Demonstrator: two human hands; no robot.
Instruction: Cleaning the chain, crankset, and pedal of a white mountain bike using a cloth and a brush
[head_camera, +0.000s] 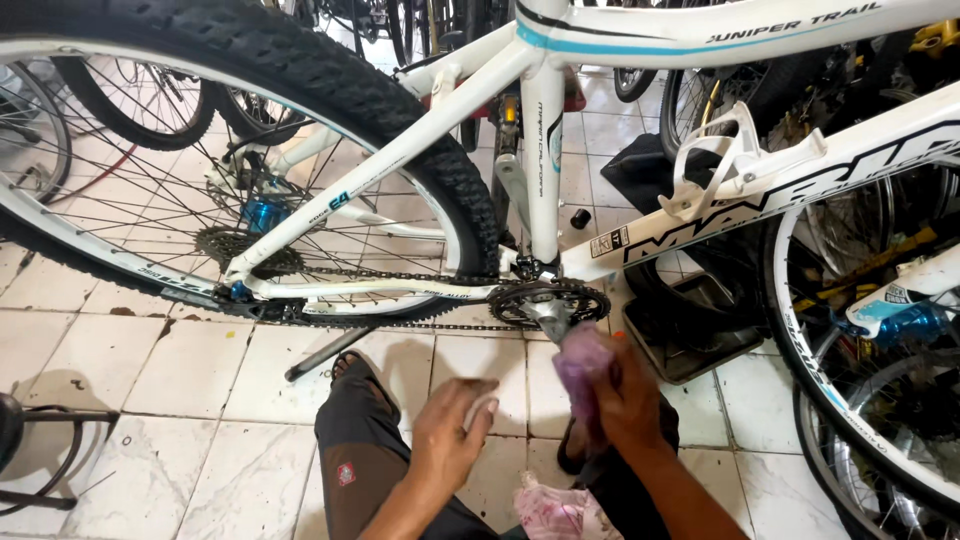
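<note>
Head view: right hand (628, 395) grips a purple rag (583, 362) against the white bicycle's crank arm (545, 315); left hand (450, 430), nearer and left, curls around something pale.

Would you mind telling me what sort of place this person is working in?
Probably a bicycle repair shop. A white mountain bike stands on a tiled floor, more wheels crowd around it, and the right hand presses a purple rag to the crank arm.
</note>
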